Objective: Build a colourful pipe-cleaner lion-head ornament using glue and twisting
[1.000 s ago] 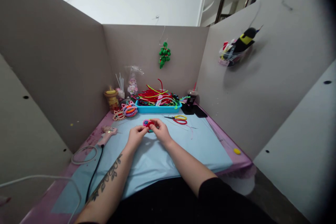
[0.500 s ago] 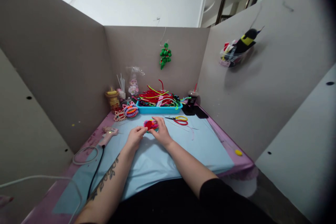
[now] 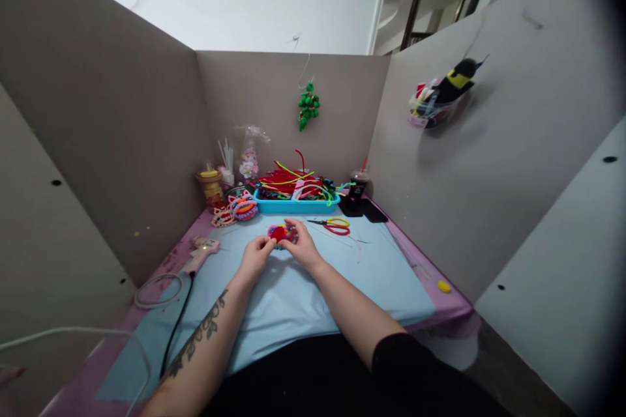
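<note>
Between my two hands is a small colourful pipe-cleaner piece (image 3: pixel 278 234), with a red round patch facing me and pink, blue and teal about its rim. My left hand (image 3: pixel 256 255) pinches its lower left edge between thumb and fingertips. Around its right side curls my right hand (image 3: pixel 302 244), thumb at the bottom and fingers at the top, partly hiding it. Scissors (image 3: pixel 337 226) with yellow and red handles lie just right of my right hand. A pink glue gun (image 3: pixel 203 255) rests to the left of my left hand.
Behind my hands stands a blue tray (image 3: pixel 296 205) heaped with pipe cleaners. Finished striped pipe-cleaner pieces (image 3: pixel 243 206) sit left of it. A drink cup (image 3: pixel 359 182) and black phones (image 3: pixel 374 210) are at the back right. The glue gun's black cord (image 3: pixel 177 319) runs along the left.
The red patch has turned slightly to face me more squarely. Both hands keep their grip in nearly the same place. The view has tilted a little.
</note>
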The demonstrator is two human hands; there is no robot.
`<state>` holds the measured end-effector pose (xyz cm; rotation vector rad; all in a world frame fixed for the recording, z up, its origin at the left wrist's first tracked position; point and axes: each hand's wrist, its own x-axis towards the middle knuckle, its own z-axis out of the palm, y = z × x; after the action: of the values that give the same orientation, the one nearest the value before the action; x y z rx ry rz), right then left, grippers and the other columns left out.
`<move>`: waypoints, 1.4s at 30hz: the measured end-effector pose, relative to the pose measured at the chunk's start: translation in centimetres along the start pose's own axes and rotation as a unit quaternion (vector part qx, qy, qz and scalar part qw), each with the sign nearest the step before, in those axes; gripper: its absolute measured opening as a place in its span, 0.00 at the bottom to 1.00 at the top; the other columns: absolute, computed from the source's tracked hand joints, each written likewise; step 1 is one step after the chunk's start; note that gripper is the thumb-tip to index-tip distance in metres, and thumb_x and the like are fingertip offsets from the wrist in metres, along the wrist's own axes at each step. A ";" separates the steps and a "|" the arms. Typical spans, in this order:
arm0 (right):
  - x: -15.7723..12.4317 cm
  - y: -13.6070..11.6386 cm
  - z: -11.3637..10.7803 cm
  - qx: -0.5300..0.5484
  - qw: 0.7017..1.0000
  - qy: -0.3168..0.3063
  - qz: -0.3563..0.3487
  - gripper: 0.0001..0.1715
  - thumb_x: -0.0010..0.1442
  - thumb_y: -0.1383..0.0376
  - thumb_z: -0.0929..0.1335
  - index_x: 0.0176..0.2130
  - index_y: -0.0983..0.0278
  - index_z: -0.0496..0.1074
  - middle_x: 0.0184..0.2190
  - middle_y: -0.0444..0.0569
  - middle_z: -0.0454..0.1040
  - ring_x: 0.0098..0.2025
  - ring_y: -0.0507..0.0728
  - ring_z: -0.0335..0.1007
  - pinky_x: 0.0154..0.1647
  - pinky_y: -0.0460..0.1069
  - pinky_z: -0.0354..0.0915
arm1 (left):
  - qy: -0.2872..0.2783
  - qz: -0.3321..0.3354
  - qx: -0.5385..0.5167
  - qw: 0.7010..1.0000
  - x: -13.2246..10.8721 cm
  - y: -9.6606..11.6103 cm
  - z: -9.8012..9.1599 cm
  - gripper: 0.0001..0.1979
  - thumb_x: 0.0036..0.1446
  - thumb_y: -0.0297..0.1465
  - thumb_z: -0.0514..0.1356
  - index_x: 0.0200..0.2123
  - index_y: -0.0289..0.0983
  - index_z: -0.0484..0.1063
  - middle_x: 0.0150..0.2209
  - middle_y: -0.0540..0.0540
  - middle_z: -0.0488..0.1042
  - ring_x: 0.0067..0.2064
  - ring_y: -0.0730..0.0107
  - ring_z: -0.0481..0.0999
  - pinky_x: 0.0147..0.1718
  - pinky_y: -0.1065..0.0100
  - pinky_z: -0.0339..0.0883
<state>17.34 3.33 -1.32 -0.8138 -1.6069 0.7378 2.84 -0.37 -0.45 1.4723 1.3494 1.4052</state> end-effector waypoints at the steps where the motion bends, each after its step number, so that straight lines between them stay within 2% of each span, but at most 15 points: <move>1: 0.0 0.0 0.1 0.015 1.000 -0.003 0.016 0.31 0.44 0.65 0.72 0.49 0.62 0.66 0.45 0.51 0.68 0.41 0.55 0.66 0.42 0.50 0.65 | 0.012 0.003 0.004 1.000 0.1 -0.1 0.0 0.17 0.46 0.45 0.60 0.21 0.35 0.66 0.17 0.54 0.61 0.21 0.75 0.60 0.22 0.72 0.52; 4: 0.1 -0.1 0.2 0.068 0.994 -0.038 0.070 0.16 0.45 0.64 0.71 0.37 0.65 0.71 0.32 0.46 0.72 0.32 0.52 0.67 0.34 0.47 0.63 | 0.031 0.009 0.015 0.999 0.2 -0.3 -0.1 0.18 0.47 0.45 0.59 0.21 0.36 0.65 0.17 0.54 0.60 0.21 0.75 0.60 0.22 0.72 0.52; 6: 0.1 -0.2 0.3 0.095 0.988 -0.068 0.098 0.10 0.46 0.61 0.70 0.27 0.66 0.70 0.23 0.42 0.69 0.25 0.50 0.63 0.29 0.46 0.60 | 0.031 0.021 0.025 0.999 0.2 -0.2 -0.1 0.17 0.47 0.45 0.59 0.21 0.36 0.65 0.18 0.54 0.61 0.22 0.74 0.61 0.23 0.71 0.53; 8: 0.1 -0.2 0.3 0.111 0.984 -0.081 0.114 0.13 0.46 0.59 0.70 0.22 0.66 0.67 0.17 0.40 0.65 0.21 0.48 0.58 0.24 0.45 0.56 | 0.027 0.033 0.033 0.999 0.1 0.0 -0.1 0.17 0.47 0.44 0.59 0.21 0.36 0.65 0.19 0.53 0.62 0.23 0.73 0.62 0.24 0.71 0.54; 11: 0.0 -0.4 0.4 0.132 0.980 -0.078 0.128 0.17 0.46 0.57 0.70 0.19 0.65 0.64 0.14 0.39 0.62 0.18 0.47 0.53 0.21 0.44 0.50 | 0.015 0.045 0.041 0.998 -0.1 0.4 -0.1 0.16 0.48 0.43 0.59 0.21 0.35 0.67 0.19 0.52 0.64 0.24 0.73 0.63 0.24 0.71 0.55; 16: -0.2 -0.5 0.5 0.168 0.971 -0.077 0.150 0.18 0.46 0.55 0.70 0.19 0.64 0.62 0.13 0.38 0.59 0.16 0.46 0.50 0.18 0.44 0.47 | -0.005 0.049 0.042 0.998 -0.1 0.3 0.0 0.16 0.47 0.43 0.60 0.21 0.35 0.67 0.19 0.52 0.65 0.24 0.72 0.64 0.24 0.71 0.56; 23: -0.2 -0.7 0.7 0.149 0.980 -0.037 0.127 0.15 0.48 0.59 0.67 0.19 0.63 0.59 0.13 0.37 0.57 0.17 0.46 0.49 0.18 0.44 0.48 | -0.026 0.028 0.001 0.999 0.1 -0.1 0.2 0.18 0.48 0.44 0.60 0.24 0.34 0.71 0.21 0.49 0.70 0.25 0.70 0.67 0.26 0.70 0.60; 29: -0.2 -0.8 0.6 0.146 0.982 -0.012 0.122 0.14 0.48 0.60 0.66 0.20 0.63 0.60 0.14 0.37 0.57 0.18 0.47 0.50 0.19 0.44 0.51 | 0.036 0.060 0.015 0.997 -0.1 0.3 0.2 0.19 0.45 0.43 0.62 0.35 0.33 0.73 0.31 0.44 0.76 0.32 0.65 0.74 0.33 0.66 0.67; 31: -0.2 -0.8 0.6 0.145 0.982 -0.012 0.118 0.14 0.48 0.59 0.67 0.20 0.63 0.60 0.15 0.37 0.57 0.19 0.48 0.51 0.20 0.44 0.52 | 0.037 0.065 0.016 0.997 -0.2 0.4 0.3 0.19 0.44 0.42 0.63 0.36 0.33 0.73 0.33 0.42 0.77 0.33 0.64 0.75 0.34 0.65 0.68; 34: -0.2 -0.6 0.7 0.142 0.985 -0.023 0.099 0.13 0.48 0.60 0.67 0.21 0.64 0.62 0.17 0.39 0.61 0.22 0.49 0.56 0.25 0.45 0.58 | 0.003 0.061 0.026 0.998 -0.3 0.4 0.3 0.16 0.46 0.41 0.62 0.32 0.33 0.75 0.30 0.42 0.78 0.32 0.63 0.75 0.35 0.65 0.67; 37: -0.2 -0.4 0.9 0.146 0.984 -0.033 0.095 0.12 0.48 0.60 0.68 0.22 0.64 0.63 0.19 0.40 0.64 0.24 0.50 0.61 0.29 0.46 0.62 | -0.024 0.056 0.047 0.997 -0.3 0.4 0.2 0.16 0.49 0.42 0.59 0.27 0.33 0.75 0.26 0.44 0.77 0.30 0.65 0.73 0.31 0.67 0.65; 42: -0.4 -0.4 1.0 0.152 0.982 -0.044 0.108 0.12 0.49 0.59 0.68 0.23 0.64 0.65 0.20 0.42 0.67 0.25 0.51 0.64 0.30 0.47 0.63 | -0.016 0.028 0.045 0.998 -0.2 0.4 0.0 0.18 0.49 0.44 0.58 0.24 0.34 0.74 0.21 0.48 0.72 0.24 0.69 0.69 0.24 0.70 0.61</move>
<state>16.32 2.76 -1.37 -0.7449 -1.4489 1.1566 2.98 -0.65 -0.13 1.5960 1.3765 1.3663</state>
